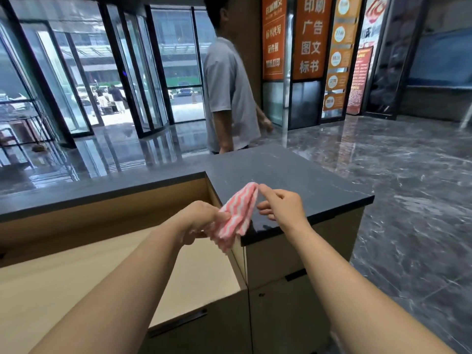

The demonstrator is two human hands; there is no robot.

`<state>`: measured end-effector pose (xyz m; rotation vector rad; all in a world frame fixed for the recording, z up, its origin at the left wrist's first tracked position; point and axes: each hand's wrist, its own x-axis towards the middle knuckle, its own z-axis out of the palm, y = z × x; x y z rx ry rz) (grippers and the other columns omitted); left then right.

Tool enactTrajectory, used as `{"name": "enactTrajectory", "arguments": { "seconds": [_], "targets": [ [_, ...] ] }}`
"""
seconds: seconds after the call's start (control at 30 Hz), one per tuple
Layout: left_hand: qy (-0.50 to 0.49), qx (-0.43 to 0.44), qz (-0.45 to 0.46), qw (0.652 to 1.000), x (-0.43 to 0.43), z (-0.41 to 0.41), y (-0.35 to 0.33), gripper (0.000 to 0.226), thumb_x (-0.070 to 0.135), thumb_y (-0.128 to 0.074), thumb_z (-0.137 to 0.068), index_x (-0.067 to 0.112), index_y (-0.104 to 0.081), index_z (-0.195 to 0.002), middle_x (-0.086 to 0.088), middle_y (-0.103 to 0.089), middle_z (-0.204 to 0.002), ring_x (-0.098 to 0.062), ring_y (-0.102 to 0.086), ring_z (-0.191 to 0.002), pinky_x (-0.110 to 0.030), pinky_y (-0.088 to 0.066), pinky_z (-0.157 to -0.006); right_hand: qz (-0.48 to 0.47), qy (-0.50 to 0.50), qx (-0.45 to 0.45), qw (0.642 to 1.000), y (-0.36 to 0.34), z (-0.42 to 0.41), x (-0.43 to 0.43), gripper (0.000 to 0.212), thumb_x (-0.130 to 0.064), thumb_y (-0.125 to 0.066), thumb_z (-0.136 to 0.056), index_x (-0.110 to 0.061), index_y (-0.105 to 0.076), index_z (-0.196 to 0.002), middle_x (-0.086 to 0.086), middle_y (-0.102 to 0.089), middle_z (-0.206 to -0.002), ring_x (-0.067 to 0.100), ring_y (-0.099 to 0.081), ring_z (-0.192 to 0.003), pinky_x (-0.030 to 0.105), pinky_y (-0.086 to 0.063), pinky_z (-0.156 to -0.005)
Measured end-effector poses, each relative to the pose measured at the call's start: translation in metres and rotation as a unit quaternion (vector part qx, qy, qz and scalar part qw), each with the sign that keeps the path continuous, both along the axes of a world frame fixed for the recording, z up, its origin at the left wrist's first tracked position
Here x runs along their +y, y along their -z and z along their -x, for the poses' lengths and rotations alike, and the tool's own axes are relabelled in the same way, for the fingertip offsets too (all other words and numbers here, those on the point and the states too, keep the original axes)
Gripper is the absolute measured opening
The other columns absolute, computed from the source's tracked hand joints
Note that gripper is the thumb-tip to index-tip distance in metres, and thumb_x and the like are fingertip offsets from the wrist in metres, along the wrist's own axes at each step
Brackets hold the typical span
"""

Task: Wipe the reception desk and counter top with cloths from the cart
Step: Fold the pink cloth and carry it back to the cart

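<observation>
Fingers (226,215) of left hand (201,218) grip pink-and-white zigzag cloth (238,213); right hand (283,203) touches it.

The wide orange panel (311,37) on the far wall is showing white Chinese characters in four stacked pairs: 印刷, 广告, 图文, 标书. The orange panel left of it (273,39) is carrying white lines too; 证件照 is reading fairly clearly, the others are blurring. The narrow orange strip (338,54) with round badges and the red poster (360,80) are staying too small to read.
</observation>
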<state>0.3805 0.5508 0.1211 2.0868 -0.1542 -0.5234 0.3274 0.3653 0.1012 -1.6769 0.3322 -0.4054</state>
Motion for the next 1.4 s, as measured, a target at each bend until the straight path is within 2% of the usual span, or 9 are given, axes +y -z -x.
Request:
{"name": "enactTrajectory", "arguments": {
  "seconds": [0.27,0.37,0.53,0.63,0.8,1.0,1.17,1.3,1.4],
  "targets": [
    [0.023,0.092,0.107,0.99,-0.037,0.01,0.001,0.027,0.025,-0.065,-0.09,0.004,-0.069,-0.106,-0.007,-0.075,-0.097,-0.018,-0.07,-0.088,-0.028,-0.051,-0.071,-0.097,-0.063,-0.053,0.992,-0.008,0.015,-0.003,0.017,-0.016,-0.069,-0.089,-0.006,-0.069,-0.075,0.008,-0.069,-0.074,0.018,-0.065,-0.067,0.031,-0.053,-0.067],
    [0.034,0.014,0.11,0.993,-0.061,0.018,-0.001,0.019,0.022,-0.066,-0.089,0.008,-0.072,-0.101,-0.007,-0.075,-0.096,-0.018,-0.07,-0.09,-0.028,-0.056,-0.075,-0.1,-0.024,-0.071,0.992,-0.01,0.021,-0.017,0.016,-0.011,-0.067,-0.089,0.004,-0.068,-0.083,0.011,-0.066,-0.073,0.014,-0.062,-0.059,0.024,-0.05,-0.055],
    [0.0,-0.145,0.195,0.97,-0.109,0.035,-0.007,0.013,0.017,-0.069,-0.086,0.013,-0.071,-0.099,-0.001,-0.073,-0.094,-0.008,-0.068,-0.082,-0.011,-0.048,-0.06,-0.078,0.028,-0.094,0.992,-0.016,0.038,-0.05,0.014,-0.008,-0.069,-0.087,0.003,-0.07,-0.079,0.009,-0.069,-0.067,0.014,-0.063,-0.06,0.027,-0.051,-0.06],
    [0.001,-0.168,0.214,0.962,-0.143,0.04,-0.009,0.031,0.035,-0.074,-0.081,0.015,-0.067,-0.104,0.003,-0.069,-0.1,-0.006,-0.064,-0.089,-0.017,-0.047,-0.073,-0.058,0.06,-0.097,0.992,-0.018,0.051,-0.075,0.016,-0.006,-0.07,-0.086,-0.002,-0.068,-0.071,0.003,-0.066,-0.06,0.009,-0.061,-0.054,0.02,-0.049,-0.054],
    [0.106,-0.054,0.244,0.962,-0.191,0.055,-0.019,0.059,0.06,-0.082,-0.06,0.017,-0.071,-0.099,0.003,-0.074,-0.097,-0.009,-0.07,-0.094,-0.036,-0.055,-0.085,-0.028,0.12,-0.082,0.989,-0.018,0.075,-0.117,0.023,-0.003,-0.06,-0.09,0.013,-0.065,-0.074,0.011,-0.057,-0.061,0.012,-0.047,-0.052,0.018,-0.038,-0.048],
    [0.146,0.082,0.296,0.94,-0.266,0.081,-0.025,0.022,0.007,-0.074,-0.079,0.005,-0.068,-0.101,-0.012,-0.074,-0.094,-0.021,-0.072,-0.083,-0.032,-0.057,-0.068,-0.04,0.163,-0.067,0.984,-0.022,0.115,-0.182,0.031,-0.007,-0.063,-0.09,-0.007,-0.062,-0.06,0.001,-0.052,-0.051,0.008,-0.045,-0.044,0.018,-0.037,-0.046],
    [0.156,0.012,0.228,0.961,-0.333,0.1,-0.021,0.013,0.005,-0.06,-0.087,0.009,-0.071,-0.083,-0.01,-0.073,-0.081,-0.016,-0.065,-0.063,-0.022,-0.052,-0.057,-0.036,0.232,-0.051,0.971,-0.024,0.146,-0.243,0.027,-0.004,-0.065,-0.085,-0.007,-0.056,-0.06,-0.002,-0.042,-0.05,0.006,-0.036,-0.045,0.021,-0.029,-0.046],
    [0.224,-0.058,0.196,0.953,-0.387,0.123,-0.015,0.008,0.005,-0.064,-0.087,0.01,-0.07,-0.083,0.0,-0.067,-0.068,-0.007,-0.059,-0.056,-0.013,-0.045,-0.046,0.077,0.284,0.01,0.956,-0.019,0.165,-0.289,0.018,-0.027,-0.076,-0.067,-0.016,-0.061,-0.062,0.001,-0.061,-0.062,0.016,-0.055,-0.058,0.029,-0.046,-0.059],
    [0.262,-0.13,0.189,0.938,-0.431,0.141,-0.009,0.014,0.003,-0.062,-0.086,0.011,-0.071,-0.079,0.004,-0.063,-0.063,-0.005,-0.053,-0.056,-0.01,-0.041,-0.045,0.153,0.329,0.102,0.926,-0.015,0.187,-0.329,0.005,-0.029,-0.063,-0.06,-0.029,-0.063,-0.055,-0.002,-0.057,-0.056,0.024,-0.057,-0.065,0.039,-0.051,-0.063]
  ]
}}
